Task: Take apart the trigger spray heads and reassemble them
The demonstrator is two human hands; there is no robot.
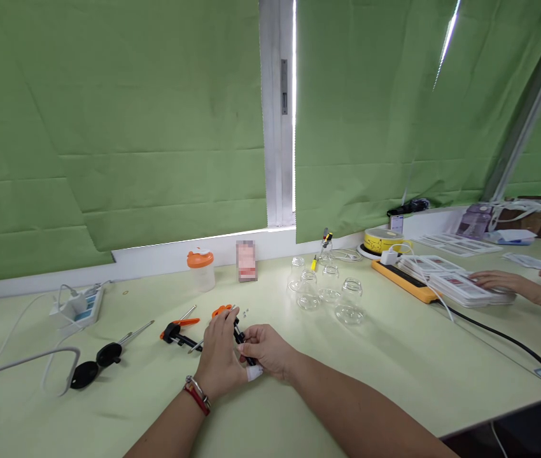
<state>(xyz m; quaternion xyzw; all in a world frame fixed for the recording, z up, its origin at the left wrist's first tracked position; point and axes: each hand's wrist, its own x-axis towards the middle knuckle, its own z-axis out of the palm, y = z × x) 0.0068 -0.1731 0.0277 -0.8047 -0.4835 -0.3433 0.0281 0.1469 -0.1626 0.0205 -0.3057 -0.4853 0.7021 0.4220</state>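
Observation:
My left hand (220, 356) is closed around a slim black bar-shaped part (238, 333), its thumb wrapped in a white covering. Fingers of my right hand (270, 351) pinch the same part near its lower end. Both hands sit low over the table, and they hide much of the part. Just left of them lies a black and orange tool (175, 332) with a black bar, beside thin metal shafts. An orange piece (221, 310) shows behind my left hand, with a few tiny bits (245, 312) close by.
Glass jars (349, 302) stand behind and right of my hands. An orange-lidded cup (201, 270) is at the back. Dark sunglasses (97, 364) and a power strip (91, 305) lie left. At right, another person's hand (502, 280) rests on stacked white trays (471, 294) beside an orange-edged strip (407, 283).

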